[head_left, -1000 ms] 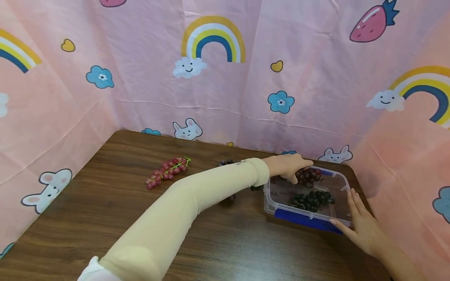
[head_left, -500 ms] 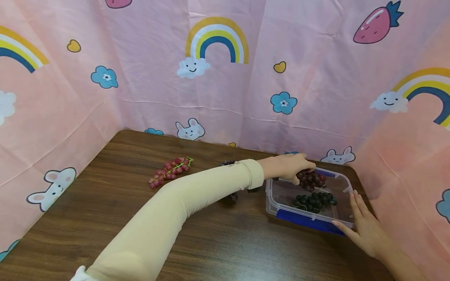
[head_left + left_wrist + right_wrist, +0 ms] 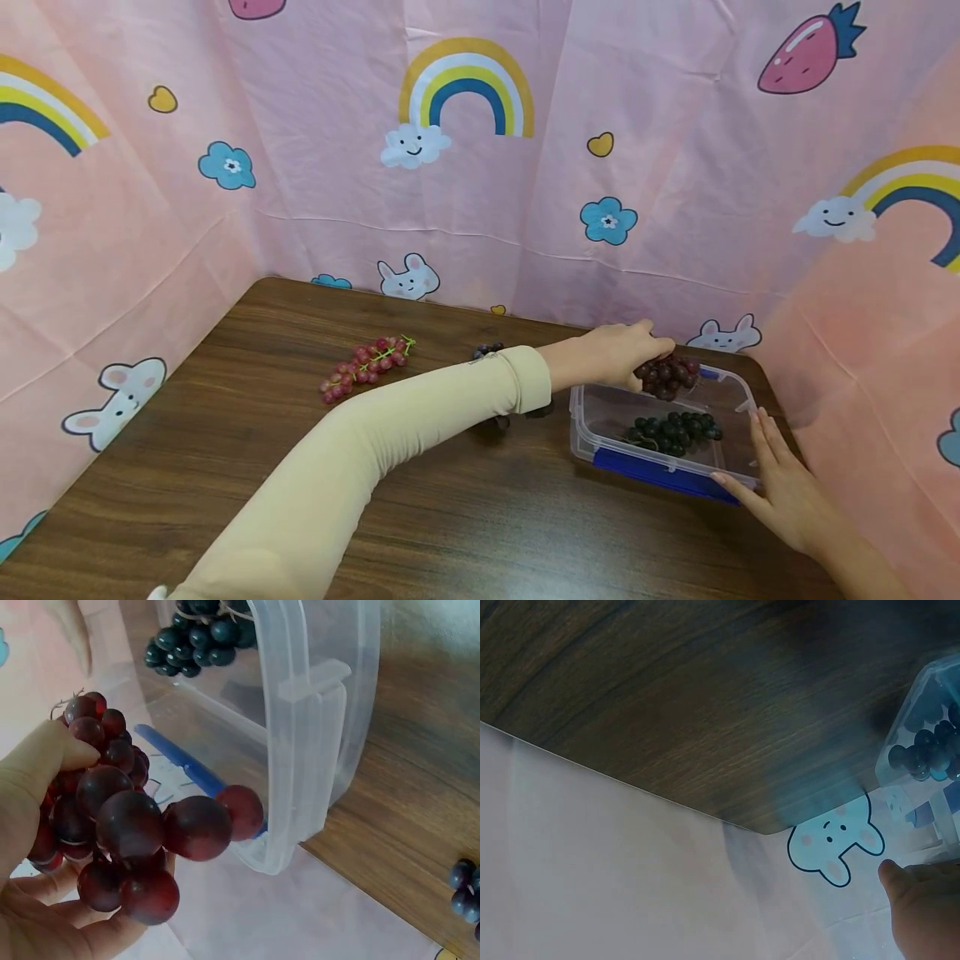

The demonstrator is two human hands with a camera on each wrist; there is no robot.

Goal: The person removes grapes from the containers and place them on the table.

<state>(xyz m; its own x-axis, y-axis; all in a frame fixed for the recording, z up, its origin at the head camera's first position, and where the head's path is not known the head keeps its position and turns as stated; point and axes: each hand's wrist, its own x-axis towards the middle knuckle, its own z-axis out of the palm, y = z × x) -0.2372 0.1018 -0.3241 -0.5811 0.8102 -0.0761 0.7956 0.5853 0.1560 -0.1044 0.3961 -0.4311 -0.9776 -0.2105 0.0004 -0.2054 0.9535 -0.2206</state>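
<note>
Left hand (image 3: pixel 618 354) is curled round 1 bunch of dark red grapes (image 3: pixel 667 377), up by the plastic box's (image 3: pixel 637 410) far side. Right hand (image 3: pixel 786 493) touches its right end, fingers straight; dark green grapes (image 3: pixel 673 432) sit inside.

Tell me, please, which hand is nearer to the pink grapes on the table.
Left. The left hand is right of the pink grapes; the right hand is farther right, at the container rim.
</note>
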